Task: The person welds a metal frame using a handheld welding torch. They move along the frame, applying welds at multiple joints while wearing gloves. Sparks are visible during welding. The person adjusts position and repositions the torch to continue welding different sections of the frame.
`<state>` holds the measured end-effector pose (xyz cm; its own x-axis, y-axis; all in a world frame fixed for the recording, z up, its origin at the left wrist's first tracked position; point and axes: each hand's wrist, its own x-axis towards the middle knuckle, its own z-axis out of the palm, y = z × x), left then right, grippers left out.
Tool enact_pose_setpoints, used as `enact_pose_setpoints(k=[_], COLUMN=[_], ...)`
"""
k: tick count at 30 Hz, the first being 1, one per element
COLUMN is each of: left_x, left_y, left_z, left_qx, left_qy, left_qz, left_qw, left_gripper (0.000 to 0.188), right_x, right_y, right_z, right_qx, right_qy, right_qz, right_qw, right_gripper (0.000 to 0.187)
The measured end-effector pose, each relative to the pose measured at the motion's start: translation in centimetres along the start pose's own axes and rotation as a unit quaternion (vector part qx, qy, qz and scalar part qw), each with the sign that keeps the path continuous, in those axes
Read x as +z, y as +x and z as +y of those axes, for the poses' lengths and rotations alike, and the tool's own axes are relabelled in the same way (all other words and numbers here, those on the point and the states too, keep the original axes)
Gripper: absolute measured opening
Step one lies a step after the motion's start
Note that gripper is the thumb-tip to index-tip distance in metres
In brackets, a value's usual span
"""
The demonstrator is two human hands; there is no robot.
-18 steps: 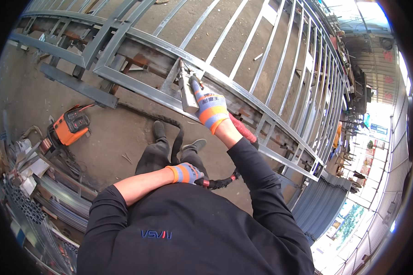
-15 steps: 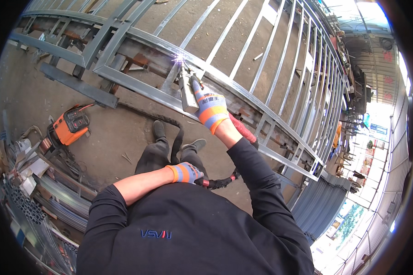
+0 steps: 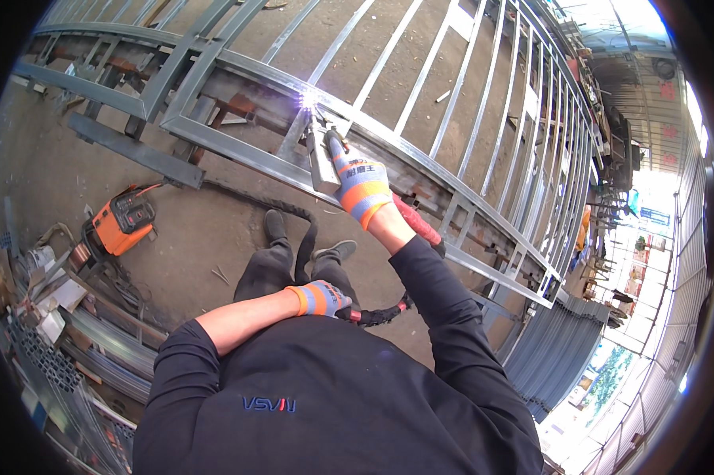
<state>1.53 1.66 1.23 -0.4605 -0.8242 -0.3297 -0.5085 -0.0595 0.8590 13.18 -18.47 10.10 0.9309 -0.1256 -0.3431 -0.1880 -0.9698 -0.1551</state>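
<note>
My right hand (image 3: 360,184), in a grey and orange glove, is shut on a welding electrode holder with a red grip (image 3: 415,222). Its tip touches a grey steel frame (image 3: 238,67) lying flat ahead of me, where a bright arc spark (image 3: 308,100) glows at a joint. A short flat metal piece (image 3: 321,162) stands beside that hand. My left hand (image 3: 322,299), gloved the same way, is held near my waist and is shut on the black welding cable (image 3: 376,316). My shoes (image 3: 276,225) stand on the dirt floor below the frame.
An orange welding machine (image 3: 121,222) sits on the floor at left. Stacked metal profiles and scrap (image 3: 64,317) lie at lower left. Corrugated grey sheets (image 3: 553,348) are stacked at lower right. The frame's many vertical bars (image 3: 531,119) stretch to the right.
The arc spark at the electrode tip has grown much brighter. Both hands stay in nearly the same place.
</note>
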Motion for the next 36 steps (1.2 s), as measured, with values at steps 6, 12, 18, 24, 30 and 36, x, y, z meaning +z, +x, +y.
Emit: enact_pose_setpoints(k=[6, 12, 18, 24, 30, 36], left_x=[0.2, 0.8, 0.7, 0.4, -0.3, -1.3], left_y=[0.1, -0.4, -0.6, -0.4, -0.7, -1.5], left_z=[-0.1, -0.4, -0.6, -0.7, -0.9, -0.6], left_qx=[0.000, 0.016, 0.018, 0.019, 0.014, 0.055], left_qy=[-0.002, 0.001, 0.003, 0.012, 0.008, 0.032], left_qz=[-0.013, 0.026, 0.028, 0.019, 0.015, 0.058], left_qw=[1.000, 1.000, 0.999, 1.000, 1.000, 0.996], left_gripper=[0.062, 0.047, 0.045, 0.052, 0.038, 0.024], right_x=[0.8, 0.3, 0.6, 0.3, -1.1, -3.8], right_y=[-0.1, -0.3, -0.5, -0.2, -1.4, -0.6], right_z=[0.4, 0.2, 0.4, 0.6, 1.2, 7.6], right_qx=[-0.006, 0.004, -0.003, 0.032, 0.015, -0.082], right_qy=[0.009, 0.001, 0.001, -0.007, -0.015, 0.337], right_qz=[0.026, 0.003, 0.014, -0.031, 0.001, -0.056], right_qw=[1.000, 1.000, 1.000, 0.999, 1.000, 0.936], right_gripper=[0.084, 0.082, 0.085, 0.087, 0.101, 0.066])
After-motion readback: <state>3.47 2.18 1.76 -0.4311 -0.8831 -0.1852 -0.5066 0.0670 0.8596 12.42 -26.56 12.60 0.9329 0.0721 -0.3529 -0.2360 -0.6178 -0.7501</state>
